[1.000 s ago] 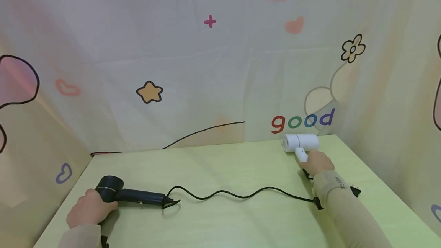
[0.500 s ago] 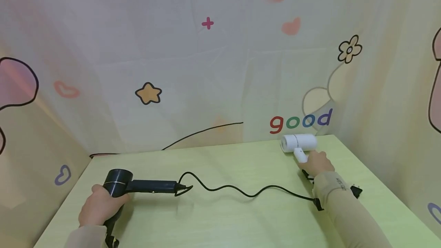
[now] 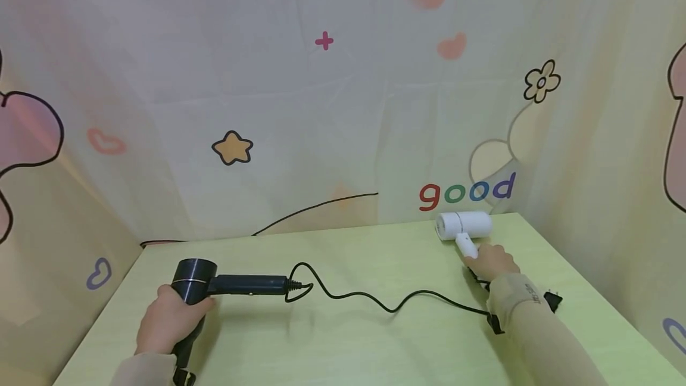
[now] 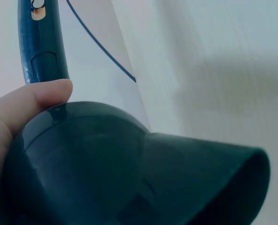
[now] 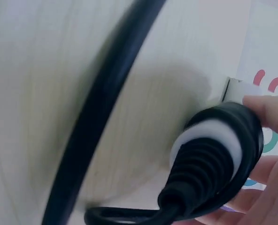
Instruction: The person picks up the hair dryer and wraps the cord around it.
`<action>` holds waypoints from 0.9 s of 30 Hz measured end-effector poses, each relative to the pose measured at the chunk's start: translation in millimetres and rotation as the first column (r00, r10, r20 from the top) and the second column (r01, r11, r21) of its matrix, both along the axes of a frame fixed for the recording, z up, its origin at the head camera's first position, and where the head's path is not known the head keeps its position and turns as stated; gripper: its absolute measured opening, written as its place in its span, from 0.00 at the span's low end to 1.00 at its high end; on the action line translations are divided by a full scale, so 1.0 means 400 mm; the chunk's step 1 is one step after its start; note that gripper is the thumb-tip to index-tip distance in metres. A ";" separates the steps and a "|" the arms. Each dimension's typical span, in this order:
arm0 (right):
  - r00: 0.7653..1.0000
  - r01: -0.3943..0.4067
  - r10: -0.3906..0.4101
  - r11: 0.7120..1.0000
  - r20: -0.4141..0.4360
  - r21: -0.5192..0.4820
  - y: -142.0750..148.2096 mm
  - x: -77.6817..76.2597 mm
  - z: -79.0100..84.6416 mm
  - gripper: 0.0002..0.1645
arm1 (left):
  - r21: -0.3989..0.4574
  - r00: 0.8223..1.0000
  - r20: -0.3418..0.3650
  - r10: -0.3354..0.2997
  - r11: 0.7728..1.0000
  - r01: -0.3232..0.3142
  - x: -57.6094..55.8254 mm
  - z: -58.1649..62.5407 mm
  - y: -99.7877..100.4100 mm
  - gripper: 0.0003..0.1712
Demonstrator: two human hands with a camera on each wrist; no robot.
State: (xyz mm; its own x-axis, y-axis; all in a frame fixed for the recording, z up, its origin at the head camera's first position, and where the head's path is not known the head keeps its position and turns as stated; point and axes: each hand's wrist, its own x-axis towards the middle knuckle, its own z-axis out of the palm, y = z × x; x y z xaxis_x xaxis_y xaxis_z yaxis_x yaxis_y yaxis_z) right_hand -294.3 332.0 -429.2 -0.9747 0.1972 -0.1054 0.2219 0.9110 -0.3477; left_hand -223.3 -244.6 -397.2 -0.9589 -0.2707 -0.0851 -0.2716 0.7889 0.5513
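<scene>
On the left side in the head view, my left hand (image 3: 168, 320) grips a black hair dryer (image 3: 249, 285) round its head. The dryer's handle points right, and its shadow falls on the table below, apart from it. In the left wrist view the thumb lies across the dryer's head (image 4: 92, 159) beside the handle; a flared nozzle (image 4: 200, 173) points right. At the back right, my right hand (image 3: 491, 262) holds a white hair dryer (image 3: 466, 225) by the lower handle. The right wrist view shows fingers (image 5: 270, 110) round the handle's end, with its ribbed black cord sleeve (image 5: 202, 164).
The black dryer's cord (image 3: 393, 310) runs in waves across the pale table (image 3: 321, 350) to a black bundle (image 3: 495, 323) under the right sleeve. A black plug (image 3: 552, 301) lies right of that arm. A printed curtain (image 3: 321, 106) stands behind the table and at both sides.
My left hand has moved right and a little away from me with the black hair dryer, raising it off the table. Its cord has shifted too. The right hand keeps its place.
</scene>
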 end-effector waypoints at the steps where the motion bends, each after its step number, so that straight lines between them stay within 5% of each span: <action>1: 1.000 -0.004 0.004 1.000 -0.009 0.012 -0.002 0.002 -0.001 0.28 | 0.002 1.000 0.000 0.000 1.000 0.000 0.000 0.000 0.003 0.50; 9: 0.978 -0.091 0.110 0.990 -0.176 0.111 -0.068 0.034 0.011 0.42 | 0.001 1.000 -0.026 0.009 1.000 -0.009 0.008 0.008 0.020 0.52; 27: 0.906 -0.220 0.269 0.959 -0.326 0.181 -0.186 0.101 0.030 0.44 | -0.024 0.997 -0.062 0.042 0.999 -0.043 0.016 0.026 0.053 0.51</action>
State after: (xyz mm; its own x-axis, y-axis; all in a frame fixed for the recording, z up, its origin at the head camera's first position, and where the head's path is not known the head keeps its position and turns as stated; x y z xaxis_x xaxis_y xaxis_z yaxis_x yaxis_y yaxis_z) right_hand -253.8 257.6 -417.1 -0.9648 -0.0638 0.2553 -0.1247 0.9651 -0.2302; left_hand -217.0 -223.5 -386.7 -0.9497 -0.3125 -0.0186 -0.2711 0.7914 0.5479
